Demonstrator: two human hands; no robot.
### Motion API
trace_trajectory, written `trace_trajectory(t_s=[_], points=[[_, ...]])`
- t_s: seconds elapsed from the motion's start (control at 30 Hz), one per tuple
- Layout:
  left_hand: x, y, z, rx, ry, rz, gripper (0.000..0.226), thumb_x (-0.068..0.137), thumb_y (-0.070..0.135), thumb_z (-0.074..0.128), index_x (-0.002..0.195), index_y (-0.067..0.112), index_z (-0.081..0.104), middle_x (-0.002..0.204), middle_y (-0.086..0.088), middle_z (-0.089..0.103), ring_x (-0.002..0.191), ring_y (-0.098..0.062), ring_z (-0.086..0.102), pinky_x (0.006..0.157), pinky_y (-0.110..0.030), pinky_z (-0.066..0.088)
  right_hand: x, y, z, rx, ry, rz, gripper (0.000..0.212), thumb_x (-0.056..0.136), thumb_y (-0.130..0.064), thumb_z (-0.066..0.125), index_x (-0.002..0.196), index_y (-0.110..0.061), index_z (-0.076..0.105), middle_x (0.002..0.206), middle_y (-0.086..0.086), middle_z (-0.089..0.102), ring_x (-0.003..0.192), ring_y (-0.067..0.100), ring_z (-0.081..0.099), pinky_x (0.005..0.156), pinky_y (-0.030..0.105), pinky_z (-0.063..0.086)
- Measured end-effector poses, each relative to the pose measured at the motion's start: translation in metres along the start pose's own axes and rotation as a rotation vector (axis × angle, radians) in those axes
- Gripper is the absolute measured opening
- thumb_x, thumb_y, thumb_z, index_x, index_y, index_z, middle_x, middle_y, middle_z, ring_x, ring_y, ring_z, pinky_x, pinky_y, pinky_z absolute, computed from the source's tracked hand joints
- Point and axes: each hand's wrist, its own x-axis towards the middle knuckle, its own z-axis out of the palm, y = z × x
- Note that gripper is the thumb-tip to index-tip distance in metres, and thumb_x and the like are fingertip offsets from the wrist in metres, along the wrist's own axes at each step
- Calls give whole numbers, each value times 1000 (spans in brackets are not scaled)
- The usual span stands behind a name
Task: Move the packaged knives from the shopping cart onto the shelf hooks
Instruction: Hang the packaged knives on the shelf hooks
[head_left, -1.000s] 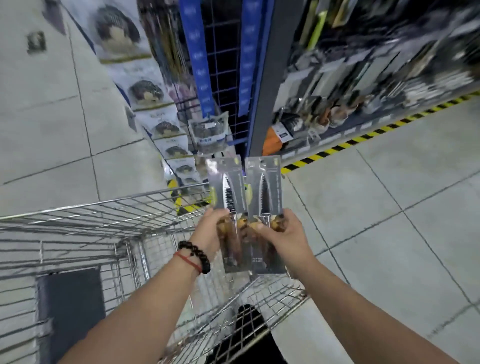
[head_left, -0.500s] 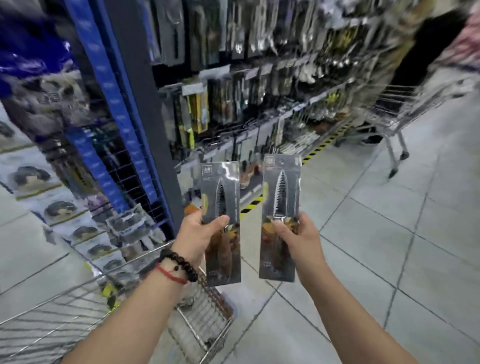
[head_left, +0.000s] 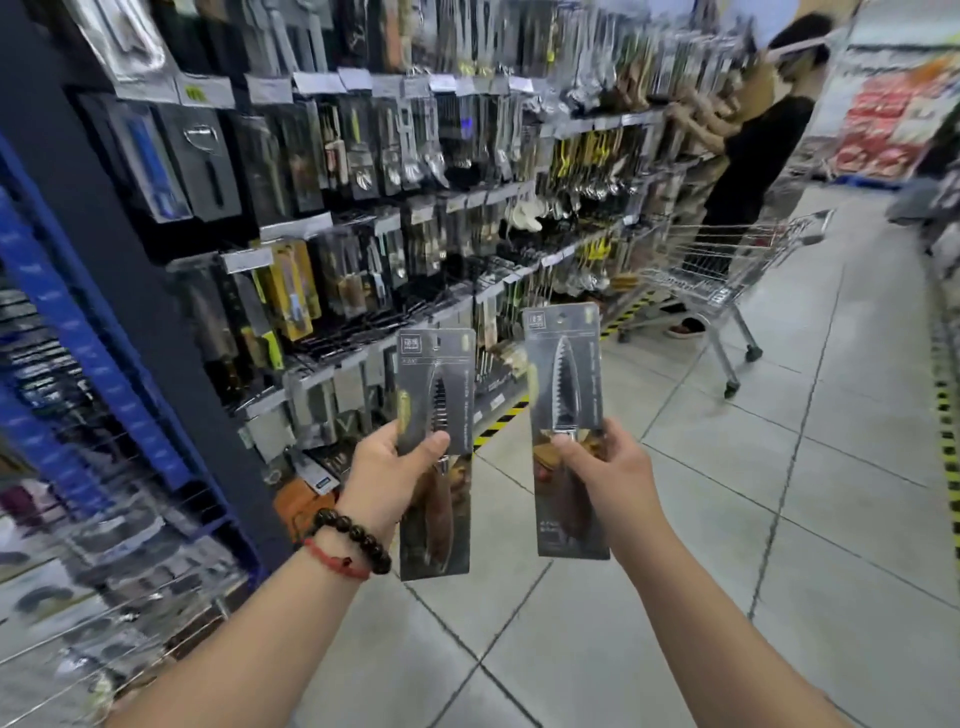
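Shopping cart (head_left: 104, 639) blurred, cut off at lower left. Left hand (head_left: 387, 480) pinches left knife pack (head_left: 435, 452); right hand (head_left: 605, 470) grips right knife pack (head_left: 566, 431). Both upright, blade tips up, right of the shelf hooks (head_left: 363, 343).

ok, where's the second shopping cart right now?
Head view, right of centre: the second shopping cart stands in the aisle beside the shelves, by another person.

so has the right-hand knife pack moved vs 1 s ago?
Yes. The right-hand knife pack, held in the right hand, was over the shopping cart; it is now away from it, out over the floor tiles, facing the shelf hooks.
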Motion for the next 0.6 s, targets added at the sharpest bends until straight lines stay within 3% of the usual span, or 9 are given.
trace_trajectory(t_s=[0.1,0.17,0.37,0.5,0.6], points=[[12,2,38,12,1,25,5,85,18,71,83,16,67,70,10,70,66,-8,62,64,-30,52,24,3,-24,17,-12,1,14,84,-21,74,95,-23,66,85,-3,74,78,14,71,71,32,58],[24,4,55,17,-4,30,5,86,16,70,83,19,67,66,16,70,63,0,62,63,-24,48,43,6,-31,31,-25,15,14,84,-20,74,95,-23,66,85,-3,74,77,14,71,70,32,59],[84,-1,79,60,34,52,10,84,23,72,90,15,70,82,3,75,77,-15,69,75,-39,56,118,19,-23,32,-92,-5,17,85,-19,73,99,-22,65,85,-3,74,76,12,71,61,20,56],[149,-20,86,-17,103,32,12,84,20,72,95,16,70,91,-2,76,87,-22,72,81,-45,57,187,27,-4,-6,-162,8,28,84,-24,74,109,-29,61,95,-1,74,84,16,73,73,33,60],[205,-37,92,-78,163,-7,24,78,30,77,97,19,70,96,-6,76,94,-31,70,85,-55,55,245,31,4,-64,-185,4,27,84,-23,74,107,-29,62,94,-3,74,85,13,72,74,30,58]])
